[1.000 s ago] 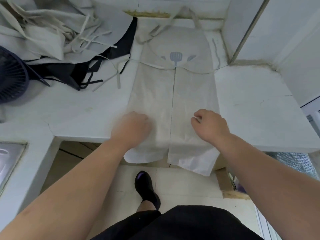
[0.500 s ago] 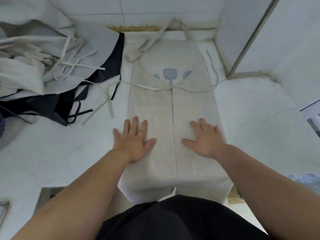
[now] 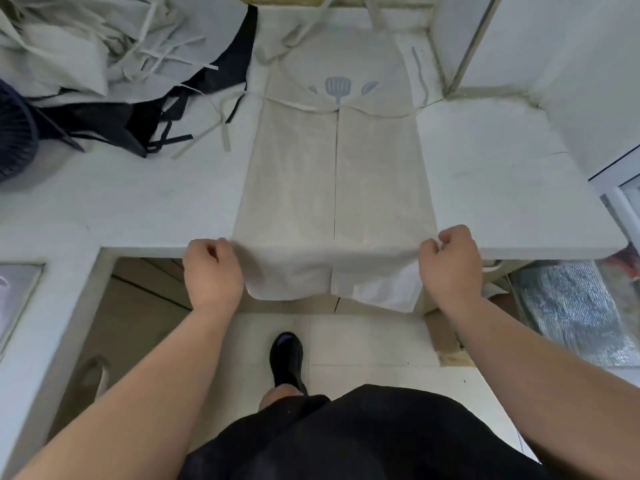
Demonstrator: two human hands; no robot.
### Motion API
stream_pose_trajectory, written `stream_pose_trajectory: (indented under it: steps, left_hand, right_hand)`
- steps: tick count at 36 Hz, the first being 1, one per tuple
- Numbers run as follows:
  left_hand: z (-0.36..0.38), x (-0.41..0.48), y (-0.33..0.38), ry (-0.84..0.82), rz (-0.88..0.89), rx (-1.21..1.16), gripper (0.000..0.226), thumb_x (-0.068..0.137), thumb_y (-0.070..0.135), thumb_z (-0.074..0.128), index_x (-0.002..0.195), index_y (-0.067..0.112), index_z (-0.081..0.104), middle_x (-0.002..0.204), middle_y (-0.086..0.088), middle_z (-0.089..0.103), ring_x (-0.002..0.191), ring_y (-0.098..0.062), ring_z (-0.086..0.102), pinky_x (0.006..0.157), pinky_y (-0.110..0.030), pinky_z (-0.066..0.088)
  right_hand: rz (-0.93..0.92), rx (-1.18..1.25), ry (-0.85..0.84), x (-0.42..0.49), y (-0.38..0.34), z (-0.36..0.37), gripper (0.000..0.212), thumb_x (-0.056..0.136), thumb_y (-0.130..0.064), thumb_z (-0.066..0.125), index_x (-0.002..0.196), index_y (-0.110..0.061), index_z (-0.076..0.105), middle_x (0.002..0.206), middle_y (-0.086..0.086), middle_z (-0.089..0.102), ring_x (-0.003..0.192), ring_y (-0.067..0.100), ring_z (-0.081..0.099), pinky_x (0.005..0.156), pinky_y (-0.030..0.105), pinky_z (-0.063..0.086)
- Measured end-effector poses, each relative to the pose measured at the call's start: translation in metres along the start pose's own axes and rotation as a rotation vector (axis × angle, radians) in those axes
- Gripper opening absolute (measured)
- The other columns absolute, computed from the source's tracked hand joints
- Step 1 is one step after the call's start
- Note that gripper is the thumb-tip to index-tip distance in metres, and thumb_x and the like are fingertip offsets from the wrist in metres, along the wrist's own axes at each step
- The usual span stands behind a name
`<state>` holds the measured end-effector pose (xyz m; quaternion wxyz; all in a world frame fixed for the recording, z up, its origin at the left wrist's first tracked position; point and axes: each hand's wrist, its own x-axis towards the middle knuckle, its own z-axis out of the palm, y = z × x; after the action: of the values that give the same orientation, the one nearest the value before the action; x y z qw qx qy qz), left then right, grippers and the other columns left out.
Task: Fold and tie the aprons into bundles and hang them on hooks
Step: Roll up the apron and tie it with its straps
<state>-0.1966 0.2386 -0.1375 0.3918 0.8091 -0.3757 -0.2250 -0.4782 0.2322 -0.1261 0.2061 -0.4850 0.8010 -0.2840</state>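
A beige apron (image 3: pixel 294 174) with a grey spatula print lies flat on the white counter (image 3: pixel 121 202), both sides folded in to meet at a centre seam. Its lower end hangs over the counter's front edge. My left hand (image 3: pixel 211 268) is closed on the apron's left edge at the counter's edge. My right hand (image 3: pixel 450 261) is closed on the right edge at the same height. The neck strap and a waist tie lie near the back wall.
A heap of beige and black aprons (image 3: pixel 114 64) with loose ties covers the counter's back left. A dark round fan (image 3: pixel 14 133) stands at the far left. A wall corner (image 3: pixel 460 46) rises at the back right. Below are floor tiles and my black shoe (image 3: pixel 285 358).
Both hands lay flat and open on the apron half a second ago. They have drawn back to the counter's front edge and closed on the apron's two side edges.
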Motion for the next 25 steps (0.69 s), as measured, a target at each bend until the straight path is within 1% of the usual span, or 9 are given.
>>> stream_pose_trajectory:
  steps: [5,7,8,9,11,15,19,22,25]
  left_hand:
    - [-0.002,-0.005,-0.021,-0.228,-0.496,-0.225,0.049,0.088,0.056,0.056,0.082,0.009,0.045,0.077,-0.002,0.045,0.067,-0.02,0.044,0.067,-0.031,0.037]
    - [-0.008,0.005,-0.022,-0.401,-0.646,-0.423,0.069,0.078,0.061,0.066,0.118,0.007,0.053,0.116,-0.002,0.055,0.108,-0.021,0.053,0.094,-0.039,0.039]
    - [-0.011,0.012,-0.023,-0.462,-0.67,-0.473,0.092,0.07,0.065,0.069,0.139,0.009,0.043,0.14,-0.002,0.046,0.13,-0.021,0.043,0.105,-0.044,0.032]
    - [-0.013,0.018,-0.022,-0.505,-0.671,-0.496,0.106,0.063,0.069,0.071,0.146,0.013,0.034,0.151,-0.002,0.036,0.139,-0.021,0.033,0.111,-0.048,0.026]
    - [-0.011,0.026,-0.019,-0.55,-0.629,-0.51,0.098,0.069,0.065,0.069,0.145,0.014,0.036,0.152,-0.001,0.036,0.14,-0.018,0.033,0.113,-0.052,0.022]
    - [-0.002,0.022,-0.007,-0.587,-0.615,-0.531,0.069,0.078,0.054,0.07,0.134,0.019,0.05,0.136,0.002,0.055,0.121,-0.02,0.052,0.089,-0.043,0.047]
    - [0.0,0.016,-0.013,-0.558,-0.581,-0.448,0.111,0.033,0.07,0.083,0.127,0.017,0.057,0.12,0.002,0.065,0.108,-0.024,0.062,0.098,-0.048,0.047]
    - [-0.005,0.01,-0.016,-0.6,-0.499,-0.35,0.097,0.046,0.073,0.075,0.123,0.017,0.059,0.119,0.002,0.066,0.107,-0.023,0.063,0.1,-0.044,0.047]
    - [-0.013,0.002,-0.02,-0.692,-0.468,-0.328,0.081,0.055,0.067,0.071,0.12,0.02,0.061,0.115,0.003,0.068,0.104,-0.019,0.065,0.098,-0.04,0.048]
  right_hand:
    - [0.228,0.17,-0.094,-0.017,0.013,0.003,0.036,0.091,-0.034,0.06,0.107,-0.009,0.04,0.096,0.006,0.052,0.088,0.023,0.051,0.075,0.029,0.036]
    - [0.316,0.327,-0.118,-0.017,0.014,0.004,0.046,0.089,-0.031,0.064,0.118,-0.004,0.04,0.102,0.006,0.052,0.095,0.019,0.051,0.079,0.027,0.038]
    - [0.356,0.383,-0.12,-0.015,0.013,0.004,0.049,0.089,-0.029,0.065,0.121,-0.002,0.04,0.103,0.006,0.052,0.095,0.017,0.051,0.08,0.024,0.038]
    - [0.381,0.412,-0.129,-0.013,0.013,0.004,0.05,0.089,-0.029,0.065,0.122,0.0,0.041,0.104,0.006,0.053,0.094,0.016,0.051,0.08,0.023,0.038]
    - [0.406,0.461,-0.162,-0.008,0.014,0.004,0.052,0.089,-0.031,0.065,0.125,0.002,0.045,0.105,0.005,0.054,0.092,0.015,0.051,0.075,0.019,0.039]
    - [0.492,0.535,-0.313,-0.002,0.01,0.0,0.057,0.089,-0.036,0.063,0.131,0.001,0.049,0.119,0.002,0.055,0.108,0.017,0.049,0.087,0.024,0.035]
    - [0.501,0.527,-0.363,-0.004,0.018,-0.001,0.035,0.085,-0.04,0.068,0.104,-0.011,0.066,0.115,0.006,0.067,0.107,0.026,0.061,0.1,0.042,0.046]
    - [0.515,0.555,-0.456,-0.012,0.016,-0.008,0.019,0.09,-0.032,0.064,0.091,-0.013,0.065,0.105,0.007,0.069,0.101,0.026,0.065,0.098,0.045,0.048]
    - [0.58,0.65,-0.56,-0.017,0.02,-0.013,0.02,0.094,-0.023,0.058,0.108,-0.01,0.062,0.112,0.008,0.068,0.101,0.023,0.065,0.091,0.041,0.051]
